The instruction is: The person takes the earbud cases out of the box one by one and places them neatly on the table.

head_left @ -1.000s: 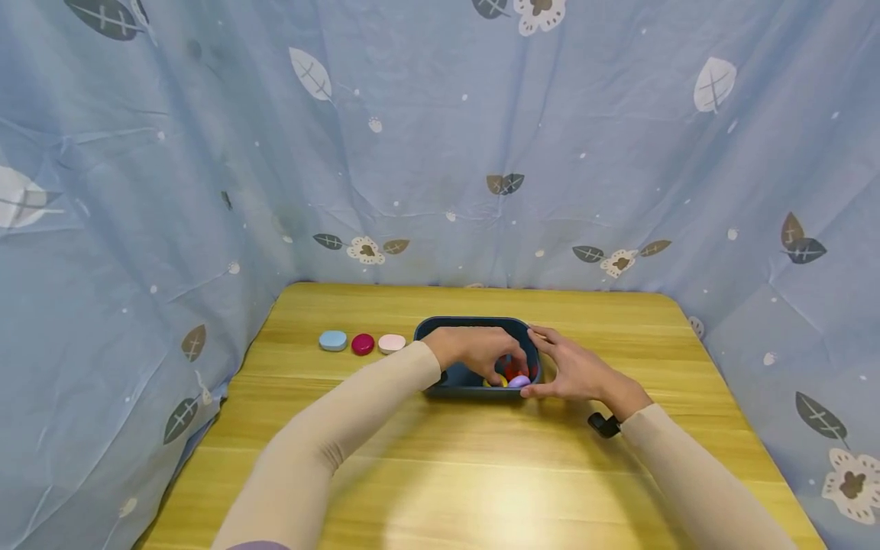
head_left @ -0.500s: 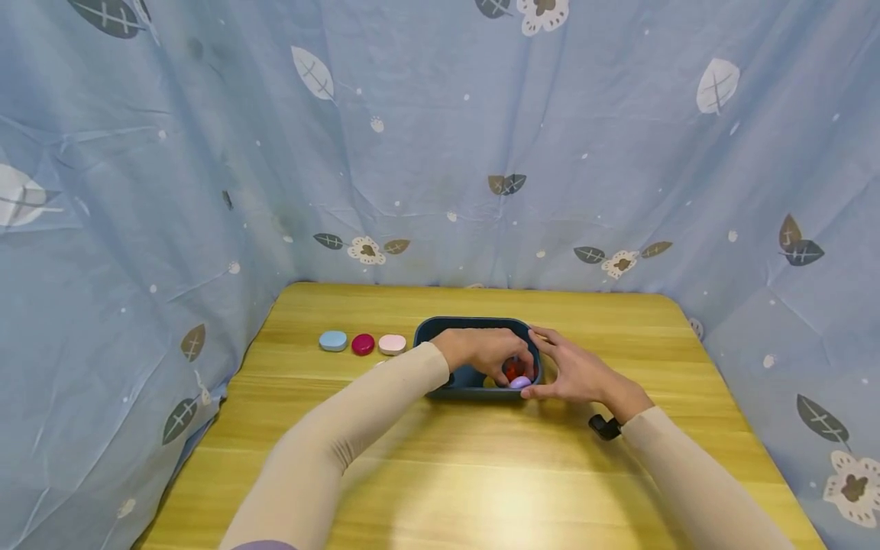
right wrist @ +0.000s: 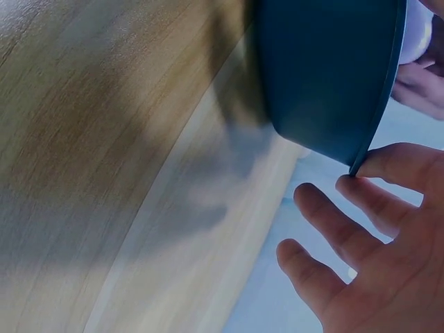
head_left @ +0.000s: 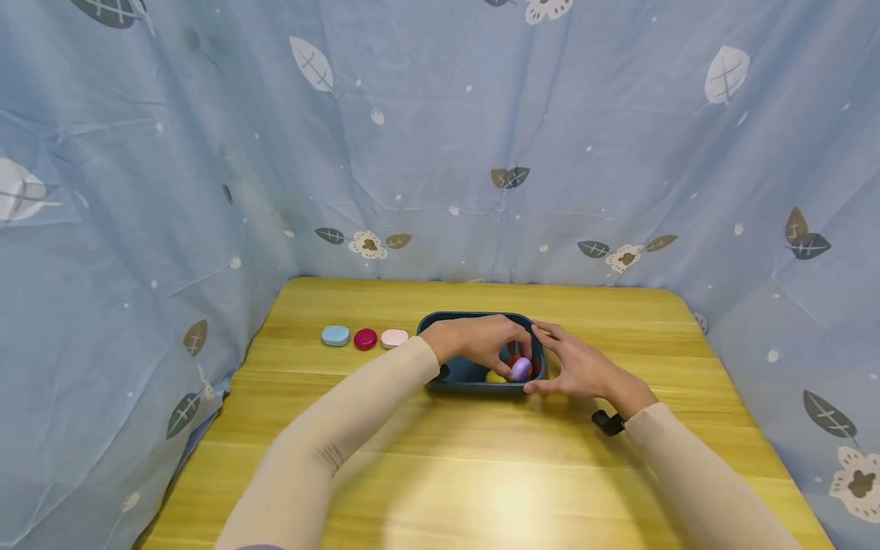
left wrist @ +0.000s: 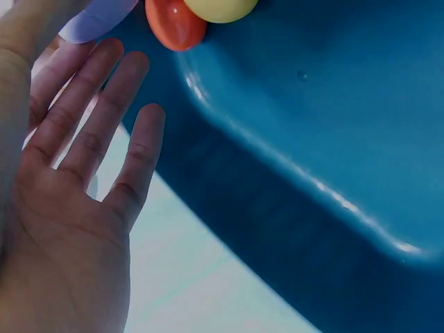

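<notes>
A dark blue bin (head_left: 474, 387) lies lengthwise on the table. My left hand (head_left: 481, 340) reaches into its right end and pinches a lilac, smooth oval piece (head_left: 521, 370) between thumb and fingers, tilted up at the near wall. In the left wrist view the other fingers are spread, and the lilac piece (left wrist: 100, 19) is partly cut off. Beside it in the bin are a yellow rounded piece (left wrist: 220, 5) and an orange-red one (left wrist: 177, 24). My right hand (head_left: 584, 367) holds the bin's right end, with its thumb at the near rim and fingertips at the far rim.
Left of the bin, a light blue oval piece (head_left: 335, 336), a crimson round one (head_left: 365, 339) and a pale pink one (head_left: 395, 338) lie in a row on the wooden table (head_left: 454, 473). A blue patterned curtain (head_left: 440, 153) hangs around the table.
The left hand's fingers have shifted within the bin from above the pieces to the lilac one, which has tipped upright. The right hand stays at the bin's end.
</notes>
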Demonstrator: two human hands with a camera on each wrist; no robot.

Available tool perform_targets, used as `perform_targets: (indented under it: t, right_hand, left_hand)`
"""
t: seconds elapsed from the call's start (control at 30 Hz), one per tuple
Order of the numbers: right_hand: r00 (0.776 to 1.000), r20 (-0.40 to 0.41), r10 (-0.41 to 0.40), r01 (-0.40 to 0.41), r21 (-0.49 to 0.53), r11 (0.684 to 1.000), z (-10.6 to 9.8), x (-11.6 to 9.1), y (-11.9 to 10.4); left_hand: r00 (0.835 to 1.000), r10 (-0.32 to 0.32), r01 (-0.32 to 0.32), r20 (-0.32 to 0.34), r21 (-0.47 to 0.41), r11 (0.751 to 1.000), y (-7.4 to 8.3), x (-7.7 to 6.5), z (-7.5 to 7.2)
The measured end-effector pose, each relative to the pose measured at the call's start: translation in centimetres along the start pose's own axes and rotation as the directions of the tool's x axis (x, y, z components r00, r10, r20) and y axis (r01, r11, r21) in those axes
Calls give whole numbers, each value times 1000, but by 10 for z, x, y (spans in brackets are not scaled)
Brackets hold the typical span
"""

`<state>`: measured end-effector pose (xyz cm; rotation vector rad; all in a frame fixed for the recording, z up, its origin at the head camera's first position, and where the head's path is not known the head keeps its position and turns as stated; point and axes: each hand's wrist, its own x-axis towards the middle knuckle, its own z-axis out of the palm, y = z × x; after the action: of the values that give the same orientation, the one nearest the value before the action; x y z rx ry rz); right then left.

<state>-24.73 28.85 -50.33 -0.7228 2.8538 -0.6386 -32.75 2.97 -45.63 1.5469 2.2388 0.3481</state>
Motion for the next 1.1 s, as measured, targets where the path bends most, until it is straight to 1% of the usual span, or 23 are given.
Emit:
perform_targets:
  t: [0.13,0.3,0.47,0.6,0.77,0.87,1.0,1.1]
  right_hand:
    - [1000,-1,2,-2,4,1000,-2,1,-1]
    - [1000,-3,4,-4,-4,1000,-3,3,-2]
    - [1000,1,20,-20,-16,1000,-4,2,-3]
    - [1000,-5,24,-24,-30,999,-3,2,-3]
    - [1000,-9,11,-11,-47,999,0,0,-5]
    - [1000,-7,5,-6,-58,998,0,-1,-5]
    - [1000,-9,1,-2,-67,998,0,-2,-6]
    - [1000,-9,0,-1,-69,998,1,-3,-7]
  left_hand:
    - [998,-5,3,-62,-26,1000,0,-14,-7]
    - [992,-12,8,-128,-30,1000,4,-33,-13]
    - [981,-27,19,-192,-42,999,9,-56,-17]
    - [970,-45,29,-238,-69,997,7,-75,-17]
    - [952,-52,23,-303,-98,995,2,-104,-14]
    - [936,-52,24,-347,-87,996,-3,-120,-11]
    - [911,-72,52,-405,-60,997,-10,-142,-8]
    - [895,-96,75,-436,-66,995,-13,-160,-4]
